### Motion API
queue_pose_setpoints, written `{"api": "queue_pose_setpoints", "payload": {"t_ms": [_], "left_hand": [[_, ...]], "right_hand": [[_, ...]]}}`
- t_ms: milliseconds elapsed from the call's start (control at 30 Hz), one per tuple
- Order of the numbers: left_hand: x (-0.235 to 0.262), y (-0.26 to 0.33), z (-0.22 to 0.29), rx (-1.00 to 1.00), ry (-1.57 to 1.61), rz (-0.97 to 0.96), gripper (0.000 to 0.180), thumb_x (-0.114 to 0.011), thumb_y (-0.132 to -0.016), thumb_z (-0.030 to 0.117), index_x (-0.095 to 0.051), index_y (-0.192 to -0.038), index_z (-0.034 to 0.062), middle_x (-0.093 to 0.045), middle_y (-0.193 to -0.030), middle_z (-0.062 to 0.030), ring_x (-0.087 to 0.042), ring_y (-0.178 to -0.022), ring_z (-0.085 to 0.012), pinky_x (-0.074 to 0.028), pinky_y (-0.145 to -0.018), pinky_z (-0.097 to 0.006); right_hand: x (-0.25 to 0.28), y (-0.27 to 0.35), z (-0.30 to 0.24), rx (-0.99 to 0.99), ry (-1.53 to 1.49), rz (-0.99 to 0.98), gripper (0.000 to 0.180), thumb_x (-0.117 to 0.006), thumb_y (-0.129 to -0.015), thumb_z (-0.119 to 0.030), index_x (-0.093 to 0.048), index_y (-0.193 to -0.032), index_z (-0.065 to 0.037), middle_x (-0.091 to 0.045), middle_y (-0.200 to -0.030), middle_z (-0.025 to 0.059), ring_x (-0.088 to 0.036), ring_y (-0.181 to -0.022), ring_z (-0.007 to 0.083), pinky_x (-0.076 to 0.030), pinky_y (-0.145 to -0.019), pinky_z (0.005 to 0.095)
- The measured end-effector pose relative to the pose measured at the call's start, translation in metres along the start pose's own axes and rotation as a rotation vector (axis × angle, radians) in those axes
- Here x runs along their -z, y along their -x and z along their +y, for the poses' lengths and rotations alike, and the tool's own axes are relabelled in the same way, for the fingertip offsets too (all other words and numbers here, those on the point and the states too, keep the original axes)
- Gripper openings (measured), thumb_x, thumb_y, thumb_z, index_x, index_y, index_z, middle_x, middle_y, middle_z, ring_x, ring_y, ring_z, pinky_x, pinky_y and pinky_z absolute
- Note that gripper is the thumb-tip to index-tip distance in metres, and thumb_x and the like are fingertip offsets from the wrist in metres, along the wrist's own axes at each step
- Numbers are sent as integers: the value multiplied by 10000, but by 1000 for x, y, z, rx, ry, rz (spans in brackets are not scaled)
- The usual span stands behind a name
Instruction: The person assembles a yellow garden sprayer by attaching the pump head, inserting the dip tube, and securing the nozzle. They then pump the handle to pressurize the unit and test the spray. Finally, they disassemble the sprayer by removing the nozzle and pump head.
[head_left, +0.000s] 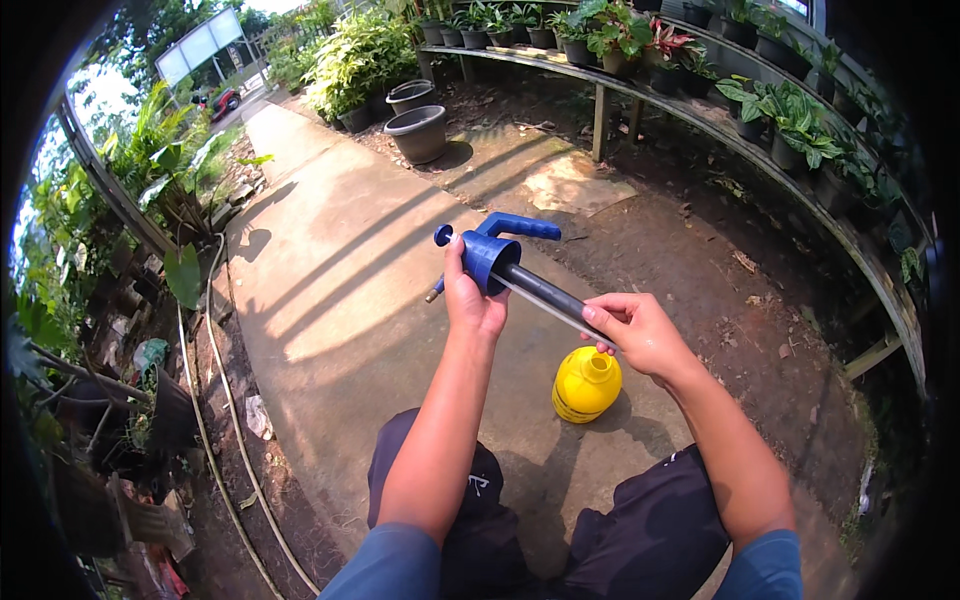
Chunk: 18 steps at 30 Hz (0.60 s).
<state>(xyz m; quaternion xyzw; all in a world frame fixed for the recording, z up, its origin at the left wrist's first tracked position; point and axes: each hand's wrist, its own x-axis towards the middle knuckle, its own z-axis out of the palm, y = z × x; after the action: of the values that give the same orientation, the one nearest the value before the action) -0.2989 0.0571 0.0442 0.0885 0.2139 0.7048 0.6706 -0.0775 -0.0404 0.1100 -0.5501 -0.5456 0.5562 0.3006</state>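
My left hand is closed around the blue sprayer head, which lies tilted on its side with its handle pointing right and its nozzle down to the left. From the head's wide collar a black pump tube and a thin clear tube run down toward the right. Near their lower end my right hand pinches them between thumb and fingers. Below that hand the yellow sprayer bottle stands upright on the concrete, its neck uncovered and apart from the tubes.
A concrete path runs ahead. Two grey pots stand beside it. At the right curves a long plant bench with several potted plants. A pale hose lies along the left edge, near more plants.
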Motion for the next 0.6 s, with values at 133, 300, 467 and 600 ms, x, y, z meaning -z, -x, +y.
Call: {"api": "queue_pose_setpoints", "payload": {"t_ms": [133,300,467,600], "left_hand": [[-7,-10,5,39,-7,95,426,-646,-982,485,-577,-1195,123,-692,-1090,-95,-693,-998,-264,-561,-944,-448],[-15,-7,14,52,-82,-61,539,-643,-986,520,-584,-1224,40,-707,-1062,-157,-712,-967,-273,-575,-917,-415],[-30,22,-2,174,-428,-466,599,-627,-1000,497,-570,-1401,56,-667,-1289,-129,-651,-1179,-239,-488,-1057,-402],[-38,37,-23,333,-462,-596,609,-586,-1026,505,-567,-1408,31,-659,-1308,-138,-615,-1217,-209,-469,-1064,-398]], "right_hand": [[-6,6,-6,782,876,459,393,-786,-849,-76,-598,-1193,-36,-564,-1063,105,-565,-1124,237,-486,-931,392],[-13,5,-3,412,266,144,622,-784,-916,-337,-474,-1377,-58,-557,-1295,162,-600,-1153,257,-508,-955,393],[10,-19,6,122,-201,201,575,-726,-970,-431,-477,-1363,-93,-559,-1323,153,-626,-1142,245,-512,-970,410],[25,-22,7,45,-361,119,516,-707,-981,-451,-564,-1291,-65,-648,-1204,98,-680,-981,209,-554,-826,348]]}}
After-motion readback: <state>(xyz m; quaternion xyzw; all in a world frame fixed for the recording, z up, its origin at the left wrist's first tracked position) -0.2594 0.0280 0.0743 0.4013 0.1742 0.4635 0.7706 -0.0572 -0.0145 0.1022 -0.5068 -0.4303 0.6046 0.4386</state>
